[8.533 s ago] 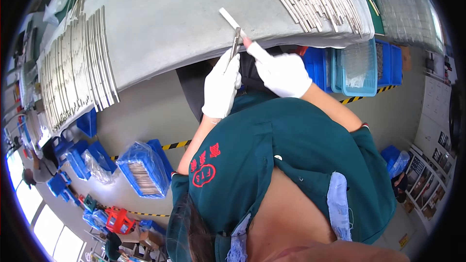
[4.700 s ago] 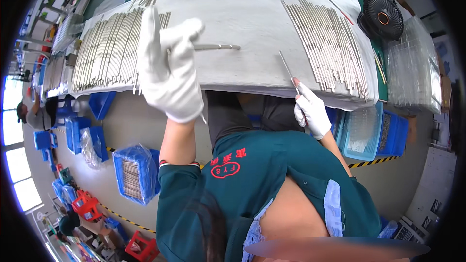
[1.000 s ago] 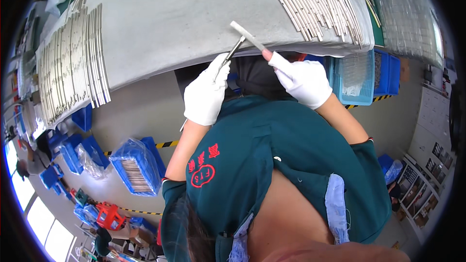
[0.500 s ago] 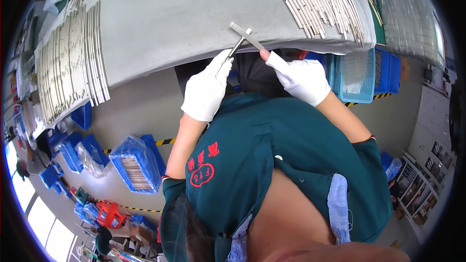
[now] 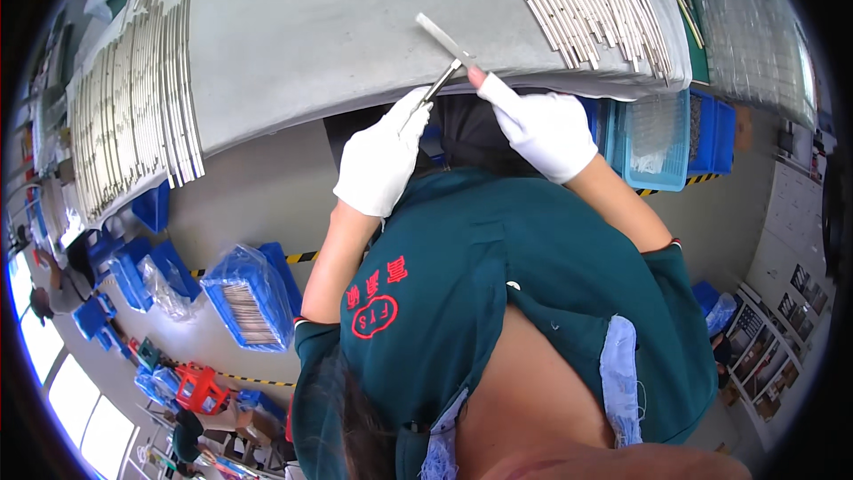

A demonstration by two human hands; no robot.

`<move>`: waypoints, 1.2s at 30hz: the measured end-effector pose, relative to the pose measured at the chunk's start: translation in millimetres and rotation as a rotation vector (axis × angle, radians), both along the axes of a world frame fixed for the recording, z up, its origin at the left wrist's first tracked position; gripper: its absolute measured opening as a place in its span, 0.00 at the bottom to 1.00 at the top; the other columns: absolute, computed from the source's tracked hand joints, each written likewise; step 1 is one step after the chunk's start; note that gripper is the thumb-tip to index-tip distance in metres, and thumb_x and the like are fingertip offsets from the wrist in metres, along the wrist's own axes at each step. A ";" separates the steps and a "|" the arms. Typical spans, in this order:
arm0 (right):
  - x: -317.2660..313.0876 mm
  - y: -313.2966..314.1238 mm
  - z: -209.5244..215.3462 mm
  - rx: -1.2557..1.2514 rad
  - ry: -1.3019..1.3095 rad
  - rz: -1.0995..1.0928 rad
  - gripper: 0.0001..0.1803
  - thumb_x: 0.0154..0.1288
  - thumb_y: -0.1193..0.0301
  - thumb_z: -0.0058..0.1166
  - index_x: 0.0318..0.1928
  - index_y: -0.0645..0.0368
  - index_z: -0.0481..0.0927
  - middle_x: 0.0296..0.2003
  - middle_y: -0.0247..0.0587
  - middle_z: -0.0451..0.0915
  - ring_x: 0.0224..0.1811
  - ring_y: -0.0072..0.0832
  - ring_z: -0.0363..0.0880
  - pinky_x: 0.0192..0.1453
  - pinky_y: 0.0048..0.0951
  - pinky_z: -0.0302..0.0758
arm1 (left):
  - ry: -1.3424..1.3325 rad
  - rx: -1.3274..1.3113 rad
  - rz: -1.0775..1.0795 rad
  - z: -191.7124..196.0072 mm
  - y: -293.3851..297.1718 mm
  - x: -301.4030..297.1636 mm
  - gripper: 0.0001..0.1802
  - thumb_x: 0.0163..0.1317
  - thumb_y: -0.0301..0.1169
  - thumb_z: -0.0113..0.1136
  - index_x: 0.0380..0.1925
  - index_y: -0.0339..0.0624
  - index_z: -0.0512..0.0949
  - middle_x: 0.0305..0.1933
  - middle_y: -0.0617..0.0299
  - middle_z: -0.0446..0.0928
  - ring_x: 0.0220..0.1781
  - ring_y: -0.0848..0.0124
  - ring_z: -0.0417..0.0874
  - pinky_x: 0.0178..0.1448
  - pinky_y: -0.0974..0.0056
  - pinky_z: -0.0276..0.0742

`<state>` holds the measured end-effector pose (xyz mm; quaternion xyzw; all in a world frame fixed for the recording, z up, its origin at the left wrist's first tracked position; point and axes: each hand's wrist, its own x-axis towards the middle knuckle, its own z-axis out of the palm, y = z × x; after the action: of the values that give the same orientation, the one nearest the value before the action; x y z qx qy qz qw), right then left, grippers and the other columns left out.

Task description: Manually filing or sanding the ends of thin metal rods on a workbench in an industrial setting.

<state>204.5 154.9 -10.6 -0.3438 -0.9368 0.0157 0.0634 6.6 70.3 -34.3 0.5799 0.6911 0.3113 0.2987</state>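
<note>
My left hand [image 5: 379, 164], in a white glove, is closed around a slim metal rod [image 5: 442, 80] whose tip points up and to the right. In my right hand [image 5: 548, 135], also gloved in white with a bare fingertip showing, is a flat grey file [image 5: 439, 36]. The file slants up and to the left over the table's near edge. Its lower part meets the rod's tip close to my right fingertip. Both hands are held just in front of the table edge.
On the cloth-covered table [image 5: 293, 36], rows of metal rods lie at the left [image 5: 133, 107] and the far right [image 5: 586, 0]. Blue baskets [image 5: 657, 147] stand below at the right. A plastic-wrapped blue crate of rods [image 5: 249, 298] is on the floor at left.
The file has slid up and left across the rod, so the crossing point is now nearer my right fingertip. My right hand has shifted slightly left and up.
</note>
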 end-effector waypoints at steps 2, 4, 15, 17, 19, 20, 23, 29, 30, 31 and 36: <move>18.6 -8.3 -3.0 -0.065 0.003 0.045 0.29 0.57 0.71 0.51 0.61 0.38 0.69 0.08 0.31 0.63 0.08 0.27 0.65 0.15 0.29 0.64 | 0.011 -0.002 -0.031 -8.8 -1.0 -0.5 0.17 0.66 0.41 0.48 0.50 0.49 0.75 0.36 0.52 0.79 0.30 0.55 0.80 0.35 0.60 0.75; 19.7 -6.4 -2.4 -0.041 -0.016 0.040 0.29 0.57 0.72 0.52 0.61 0.39 0.70 0.08 0.31 0.63 0.08 0.26 0.65 0.15 0.29 0.64 | -0.012 -0.009 -0.067 -15.1 -2.8 0.1 0.18 0.66 0.41 0.48 0.51 0.48 0.75 0.41 0.52 0.79 0.37 0.56 0.81 0.41 0.61 0.76; 15.7 5.5 -6.3 -0.037 0.063 -0.064 0.27 0.60 0.71 0.51 0.62 0.44 0.68 0.10 0.37 0.68 0.10 0.32 0.67 0.16 0.31 0.66 | -0.818 -0.442 0.243 11.9 8.6 14.8 0.14 0.66 0.35 0.51 0.48 0.43 0.77 0.20 0.70 0.69 0.15 0.85 0.63 0.19 0.76 0.60; 16.3 1.5 -6.7 -0.019 0.057 -0.077 0.28 0.60 0.72 0.51 0.62 0.44 0.68 0.10 0.37 0.68 0.10 0.32 0.68 0.16 0.31 0.66 | -0.840 -0.461 0.282 18.3 13.4 17.7 0.14 0.65 0.36 0.51 0.47 0.43 0.77 0.20 0.69 0.70 0.15 0.84 0.63 0.18 0.76 0.60; 8.5 -1.0 0.0 -0.207 0.184 -0.191 0.28 0.61 0.71 0.50 0.63 0.43 0.67 0.10 0.37 0.69 0.10 0.32 0.68 0.17 0.30 0.67 | -0.863 -0.481 0.357 19.4 18.8 21.9 0.14 0.65 0.37 0.52 0.44 0.41 0.77 0.20 0.68 0.70 0.13 0.83 0.63 0.15 0.77 0.59; 7.3 -1.1 -0.3 -0.205 0.185 -0.196 0.28 0.61 0.71 0.50 0.63 0.43 0.67 0.10 0.37 0.69 0.10 0.32 0.68 0.17 0.30 0.67 | -0.862 -0.481 0.351 20.6 19.6 24.2 0.14 0.65 0.37 0.52 0.44 0.41 0.77 0.20 0.68 0.70 0.13 0.83 0.63 0.15 0.77 0.59; 4.7 -3.3 -0.2 -0.150 0.170 -0.184 0.28 0.62 0.69 0.49 0.64 0.43 0.66 0.10 0.37 0.70 0.10 0.31 0.68 0.18 0.30 0.67 | -0.745 -0.459 0.378 20.9 19.4 28.6 0.14 0.65 0.36 0.51 0.44 0.39 0.76 0.22 0.67 0.74 0.12 0.83 0.63 0.15 0.76 0.59; 0.5 -11.2 3.5 -0.203 0.093 -0.151 0.27 0.63 0.68 0.47 0.64 0.41 0.66 0.09 0.37 0.68 0.10 0.31 0.69 0.17 0.30 0.66 | -0.802 -0.241 0.307 1.1 17.6 32.1 0.15 0.65 0.34 0.50 0.47 0.38 0.75 0.25 0.66 0.78 0.16 0.83 0.63 0.23 0.76 0.61; -0.8 -9.8 3.0 -0.147 0.089 -0.120 0.29 0.61 0.68 0.47 0.65 0.45 0.63 0.09 0.34 0.69 0.09 0.30 0.69 0.15 0.30 0.66 | -0.801 -0.243 0.304 1.0 17.5 32.4 0.15 0.65 0.34 0.50 0.47 0.38 0.75 0.25 0.66 0.78 0.16 0.83 0.63 0.23 0.76 0.61; -2.7 -9.9 2.8 -0.093 0.085 -0.089 0.32 0.59 0.68 0.48 0.66 0.49 0.61 0.09 0.31 0.70 0.08 0.29 0.68 0.14 0.31 0.65 | -0.818 -0.259 0.316 5.4 16.8 32.6 0.15 0.66 0.34 0.50 0.48 0.38 0.75 0.24 0.65 0.77 0.17 0.84 0.63 0.24 0.76 0.61; -7.7 -12.7 -0.6 -0.170 0.007 -0.124 0.29 0.61 0.70 0.47 0.64 0.41 0.64 0.09 0.35 0.67 0.09 0.31 0.69 0.16 0.31 0.66 | -0.927 -0.279 0.362 7.5 18.2 33.3 0.16 0.66 0.34 0.49 0.49 0.37 0.75 0.21 0.65 0.75 0.16 0.84 0.60 0.22 0.76 0.57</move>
<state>196.8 142.2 -11.2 -0.4054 -0.9087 0.0924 0.0380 39.9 88.5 -26.8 0.2068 0.6106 0.4871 0.5892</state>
